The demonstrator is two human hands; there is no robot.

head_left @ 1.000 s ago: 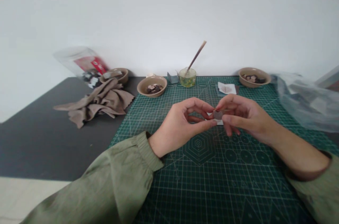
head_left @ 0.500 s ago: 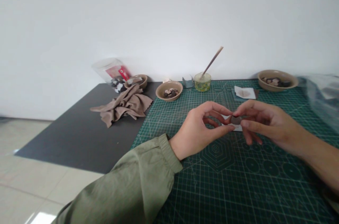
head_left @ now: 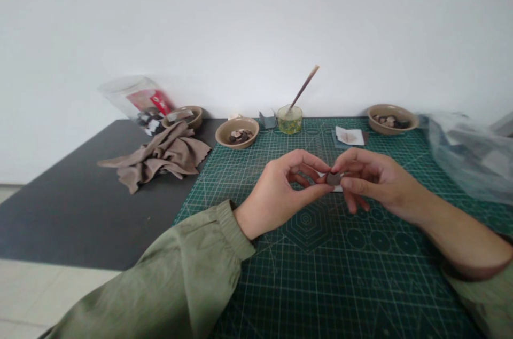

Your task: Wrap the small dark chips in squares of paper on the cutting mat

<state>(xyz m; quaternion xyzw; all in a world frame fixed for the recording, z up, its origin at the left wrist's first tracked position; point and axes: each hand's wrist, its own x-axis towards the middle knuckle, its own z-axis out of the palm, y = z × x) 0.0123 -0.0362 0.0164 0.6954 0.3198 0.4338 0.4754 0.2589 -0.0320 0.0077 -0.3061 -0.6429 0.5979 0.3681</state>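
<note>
A small dark brown disc [head_left: 333, 179] is pinched between my two hands, a little above the mat. My left hand [head_left: 286, 189] grips its left edge between thumb and fingers. On the other side, my right hand [head_left: 371, 181] has its thumb and forefinger closed on the disc, with its lower fingers hanging loose. Behind the disc lies a white piece of paper [head_left: 337, 188], mostly covered by the hands. What exactly the disc is made of cannot be told.
A green cutting mat [head_left: 320, 280] covers the table. Along the wall stand a bowl of brown pieces [head_left: 220, 139], a yellow-green cup [head_left: 289, 124] with a stick, folded papers [head_left: 349, 136] and another bowl [head_left: 372, 123]. A brown cloth [head_left: 160, 155] lies left, a clear plastic bag [head_left: 468, 157] right.
The whole view has shifted, so everything sits further left, and more of the right forearm and plastic bag shows. Both hands keep the same grip on the disc.
</note>
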